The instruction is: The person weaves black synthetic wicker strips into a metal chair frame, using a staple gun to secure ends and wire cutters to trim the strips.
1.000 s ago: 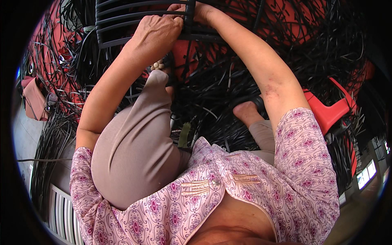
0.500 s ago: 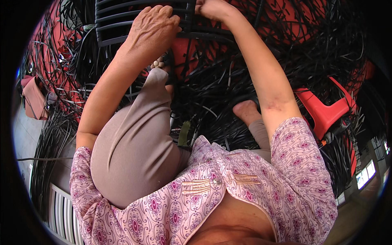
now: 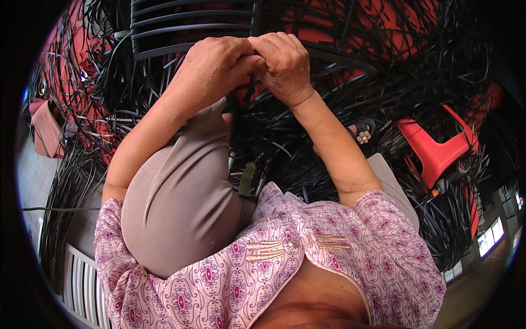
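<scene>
A black frame (image 3: 137, 33) wound with flat black strips in spaced rows stands at the far side, its top cut off by the view. At its near bar (image 3: 164, 52), my left hand (image 3: 213, 71) and my right hand (image 3: 285, 64) meet, fingertips touching or nearly so. Both have their fingers curled closed and pinched. Whatever lies between them is hidden by the knuckles. Loose black strips (image 3: 290, 159) lie tangled beneath and around the frame.
On the right, a red plastic stool (image 3: 438, 145) lies among the strips. A sandalled foot (image 3: 361, 132) shows left of it. A pinkish-brown box-like thing (image 3: 46, 131) is at the far left, and a pale slatted piece (image 3: 85, 285) at lower left. Red sheeting (image 3: 60, 49) lies under the strips.
My right hand has come back from the frame's upper part, nearer and to the left hand. My left hand has moved slightly nearer. My right leg has swung outward.
</scene>
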A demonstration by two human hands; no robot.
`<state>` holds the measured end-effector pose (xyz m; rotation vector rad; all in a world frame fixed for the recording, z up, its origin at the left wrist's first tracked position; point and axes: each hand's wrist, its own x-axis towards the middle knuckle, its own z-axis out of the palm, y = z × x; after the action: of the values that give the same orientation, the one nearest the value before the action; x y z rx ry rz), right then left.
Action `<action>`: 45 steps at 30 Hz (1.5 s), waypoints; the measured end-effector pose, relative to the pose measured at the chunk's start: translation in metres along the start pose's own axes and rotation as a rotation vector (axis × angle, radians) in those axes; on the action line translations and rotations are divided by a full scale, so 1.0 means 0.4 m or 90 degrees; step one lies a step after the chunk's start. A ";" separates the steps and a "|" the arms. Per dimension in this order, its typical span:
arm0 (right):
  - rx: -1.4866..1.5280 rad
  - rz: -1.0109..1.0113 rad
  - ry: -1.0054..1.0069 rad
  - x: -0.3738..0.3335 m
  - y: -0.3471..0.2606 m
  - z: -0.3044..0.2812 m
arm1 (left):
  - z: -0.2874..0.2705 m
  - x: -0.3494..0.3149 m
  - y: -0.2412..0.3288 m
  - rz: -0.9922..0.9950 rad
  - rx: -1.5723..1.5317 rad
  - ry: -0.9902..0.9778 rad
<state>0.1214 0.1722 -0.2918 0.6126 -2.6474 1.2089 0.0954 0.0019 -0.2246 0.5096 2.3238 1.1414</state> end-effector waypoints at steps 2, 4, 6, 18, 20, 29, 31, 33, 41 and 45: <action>0.008 0.002 0.038 -0.010 0.012 0.010 | -0.015 0.002 0.015 -0.092 -0.123 -0.055; 0.024 -0.006 0.086 -0.011 0.025 0.015 | -0.022 0.011 -0.014 -0.050 -0.101 0.034; -0.035 0.025 0.097 -0.016 0.022 0.004 | -0.030 0.028 -0.066 0.078 0.060 0.132; -0.058 0.104 0.154 -0.026 0.070 -0.033 | -0.047 0.093 -0.095 0.158 0.360 0.004; -0.053 0.121 0.175 -0.011 0.073 -0.080 | -0.038 0.094 -0.112 0.152 0.349 -0.002; -0.040 0.356 0.226 -0.042 0.243 -0.318 | 0.169 0.173 0.044 0.085 -0.088 -0.003; -0.062 0.265 0.257 -0.079 0.283 -0.346 | 0.192 0.179 0.110 -0.141 -0.233 -0.120; -0.117 0.229 0.257 -0.110 0.299 -0.349 | 0.302 0.177 0.036 -0.102 -0.250 -0.079; 0.002 0.219 0.317 -0.186 0.332 -0.360 | 0.330 0.154 0.122 -0.084 -0.120 -0.124; 0.019 0.240 0.333 -0.189 0.310 -0.389 | 0.232 0.161 0.196 0.192 0.259 -0.094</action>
<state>0.1332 0.3846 -0.2981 -0.2004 -2.3456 1.2801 0.1060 0.1390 -0.2275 1.0833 2.4053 0.7162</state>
